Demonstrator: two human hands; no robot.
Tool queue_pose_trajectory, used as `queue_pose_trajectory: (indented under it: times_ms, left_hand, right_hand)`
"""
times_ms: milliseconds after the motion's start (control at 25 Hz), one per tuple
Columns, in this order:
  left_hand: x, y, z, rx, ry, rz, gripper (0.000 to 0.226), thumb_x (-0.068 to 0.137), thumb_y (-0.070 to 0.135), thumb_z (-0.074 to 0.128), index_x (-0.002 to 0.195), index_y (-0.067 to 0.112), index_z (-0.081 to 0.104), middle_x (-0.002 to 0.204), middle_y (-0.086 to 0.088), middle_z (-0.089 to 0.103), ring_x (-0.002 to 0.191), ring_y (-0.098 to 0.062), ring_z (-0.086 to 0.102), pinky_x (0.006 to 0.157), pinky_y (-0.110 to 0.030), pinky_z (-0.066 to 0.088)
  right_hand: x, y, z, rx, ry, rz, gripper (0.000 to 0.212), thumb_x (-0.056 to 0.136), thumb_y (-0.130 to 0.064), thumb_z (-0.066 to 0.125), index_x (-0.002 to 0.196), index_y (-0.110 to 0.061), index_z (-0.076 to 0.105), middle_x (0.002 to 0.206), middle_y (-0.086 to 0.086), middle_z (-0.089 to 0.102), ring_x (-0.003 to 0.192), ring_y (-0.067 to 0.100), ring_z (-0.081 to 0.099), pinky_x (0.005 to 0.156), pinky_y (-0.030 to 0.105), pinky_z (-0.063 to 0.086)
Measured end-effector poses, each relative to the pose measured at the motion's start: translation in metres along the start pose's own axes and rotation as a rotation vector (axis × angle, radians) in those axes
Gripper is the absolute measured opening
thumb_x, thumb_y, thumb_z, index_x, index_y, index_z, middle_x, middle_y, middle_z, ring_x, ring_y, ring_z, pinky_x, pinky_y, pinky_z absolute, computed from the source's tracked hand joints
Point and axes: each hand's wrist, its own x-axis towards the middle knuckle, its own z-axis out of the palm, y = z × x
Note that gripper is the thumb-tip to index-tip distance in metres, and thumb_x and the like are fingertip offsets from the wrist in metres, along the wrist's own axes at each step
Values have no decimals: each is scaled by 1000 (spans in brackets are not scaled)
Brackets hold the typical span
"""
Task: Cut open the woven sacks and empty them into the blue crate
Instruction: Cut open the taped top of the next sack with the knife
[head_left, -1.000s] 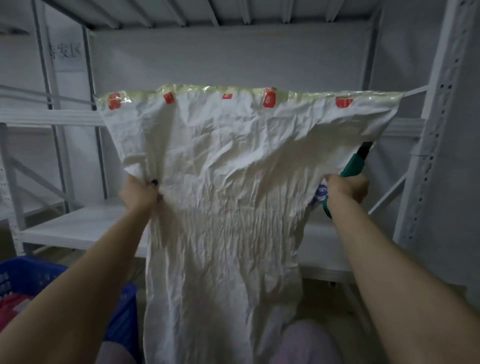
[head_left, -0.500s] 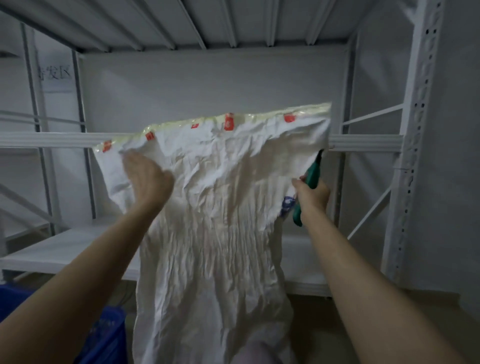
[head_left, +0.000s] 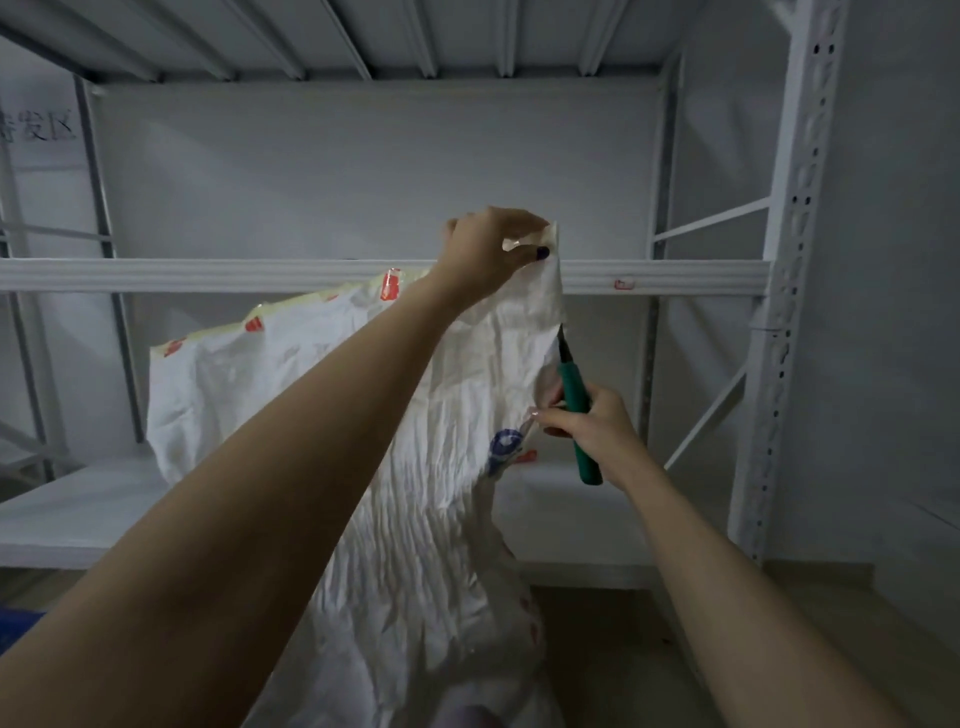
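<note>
white woven sack hangs limp in front of white shelving. left hand pinches its top right corner, fingers curled tight on the fabric. right hand is wrapped round a green-handled knife, blade up, tip at the sack's right edge just below that corner. sack looks light, thin & crinkly, prob. near empty; best gripped at corners or the taped top hem. blue crate shows only as a sliver, bottom left.
</note>
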Motion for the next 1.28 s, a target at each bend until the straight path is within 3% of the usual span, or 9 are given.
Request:
queue_pose_trajectory:
  times_ms: [80,200,400,560,680,800,920,1080,1280]
  left_hand:
    - [4,-1,3,-48,94,10,29,83,38,68,102,16,69,100,1,71,94,-12,64,97,-38,43]
    - [4,0,9,-58,160,-17,27,81,32,71,97,10,72,94,-6,72,85,-14,64,81,-26,48]
    - [-19,13,36,-239,176,-92,18,85,20,68,97,8,74,97,-8,71,82,-17,63,72,-24,45]
    - [-39,27,50,-246,187,-42,15,83,15,68,87,2,73,83,-11,72,76,-19,64,66,-15,42]
    - [-47,29,47,-239,237,-38,19,83,19,70,80,0,69,77,-8,68,71,-18,61,68,-25,48]
    - [-51,20,41,-192,295,-47,19,83,16,69,76,-1,65,74,-9,64,66,-14,53,63,-20,42]
    - [-54,13,39,-137,280,32,17,85,14,65,79,-2,64,79,-12,63,69,-16,51,65,-22,41]
    - [-73,-15,34,-58,235,117,26,85,19,64,102,-1,63,100,-16,60,91,-24,58,78,-20,39]
    - [-105,-93,18,190,474,-445,53,83,19,58,126,-9,44,126,-25,48,118,-39,45,101,-36,29]
  right_hand:
    - [-3,2,-13,-14,-73,37,21,77,3,73,72,-11,58,82,4,63,79,15,64,75,31,57]
    - [-9,5,-39,-91,-158,94,22,80,8,65,72,-11,57,96,5,69,84,12,68,73,29,57]
    - [-4,-32,-51,170,393,-47,6,90,-18,61,88,-24,60,84,1,66,35,2,49,43,17,41]
    - [4,-79,-28,172,249,-107,9,88,-35,65,86,-26,64,48,-8,54,34,4,47,42,15,39]
    - [5,-90,-7,210,256,-119,17,89,-32,65,88,-15,64,55,-2,55,35,3,48,40,14,39]
    - [3,-89,10,63,285,-210,22,87,-31,68,90,-10,65,62,0,59,41,2,54,43,14,42]
    - [8,-88,22,-30,425,-273,17,88,-27,65,89,-10,64,76,5,64,66,15,64,58,21,49]
    - [13,-76,32,-229,493,-311,26,93,-24,58,106,-2,62,98,12,65,89,25,62,73,27,45]
    - [6,-21,17,-160,688,-175,29,94,-15,54,116,5,58,113,19,64,103,30,60,67,14,31]
